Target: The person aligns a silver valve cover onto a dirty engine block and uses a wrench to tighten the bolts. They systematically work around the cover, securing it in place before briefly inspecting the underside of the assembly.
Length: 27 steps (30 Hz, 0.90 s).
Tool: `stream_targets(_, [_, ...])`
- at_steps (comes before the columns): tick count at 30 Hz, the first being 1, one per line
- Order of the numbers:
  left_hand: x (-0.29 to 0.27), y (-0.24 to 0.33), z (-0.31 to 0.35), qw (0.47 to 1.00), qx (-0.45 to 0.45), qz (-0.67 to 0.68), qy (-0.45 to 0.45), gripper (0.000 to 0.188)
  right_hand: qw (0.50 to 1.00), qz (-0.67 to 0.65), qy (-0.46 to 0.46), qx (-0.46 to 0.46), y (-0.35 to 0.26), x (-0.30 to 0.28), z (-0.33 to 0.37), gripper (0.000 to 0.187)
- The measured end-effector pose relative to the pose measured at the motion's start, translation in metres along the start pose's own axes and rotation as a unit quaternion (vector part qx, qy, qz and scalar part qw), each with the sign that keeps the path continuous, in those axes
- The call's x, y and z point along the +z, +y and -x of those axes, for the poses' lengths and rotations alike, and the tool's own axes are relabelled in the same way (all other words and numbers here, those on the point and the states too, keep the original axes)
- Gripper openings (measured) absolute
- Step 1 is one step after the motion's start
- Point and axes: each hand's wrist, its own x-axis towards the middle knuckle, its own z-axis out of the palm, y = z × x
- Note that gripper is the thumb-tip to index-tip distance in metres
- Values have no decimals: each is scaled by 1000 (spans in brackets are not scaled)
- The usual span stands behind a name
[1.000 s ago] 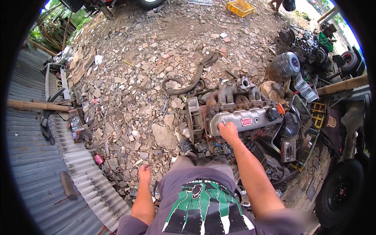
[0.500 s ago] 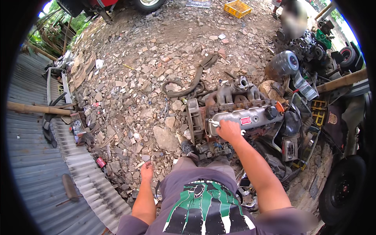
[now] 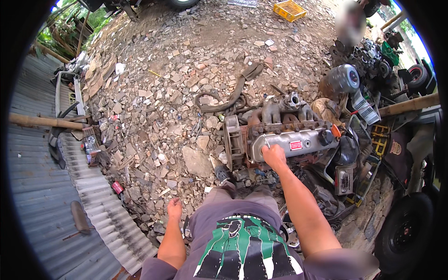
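Observation:
A silver engine valve cover (image 3: 282, 144) with a black cap (image 3: 325, 136) and a red label tops an old rusty engine (image 3: 280, 119) on the ground in front of me. My right hand (image 3: 274, 155) is over the near left part of this cover, fingers closed around a wrench (image 3: 266, 140). Only a slim end of the wrench sticks up past my fingers; the rest is hidden in my grip. Away from the engine, my left hand (image 3: 174, 208) hangs over the rubble at my left side, its fingers curled in with nothing visible in them.
Broken stone and tile rubble covers the ground. A thick dark strap (image 3: 233, 95) lies beyond the engine. Scrap parts, a clear plastic jug (image 3: 339, 78) and a tyre (image 3: 405, 228) crowd the right. Corrugated sheets (image 3: 37, 163) line the left. A yellow crate (image 3: 289, 10) sits far off.
The wrench has swung from lying sideways to pointing away from me, turned by my right hand, which has shifted slightly right. My left hand has drawn a little nearer to me, its fingers more curled.

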Motion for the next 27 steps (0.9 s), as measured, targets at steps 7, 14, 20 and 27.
stream_targets(7, [29,89,6,993,54,-28,-102,36,946,-265,-173,69,32,-2,-2,31])
stream_targets(14, [115,249,70,841,226,-202,-449,46,751,-612,-214,128,44,-24,44,18])
stream_targets(20, [214,274,130,767,120,-105,-622,41,670,-712,-197,76,56,-22,62,19])
stream_targets(27, [274,269,170,809,173,-53,-559,24,727,-663,-178,20,127,-60,70,38])
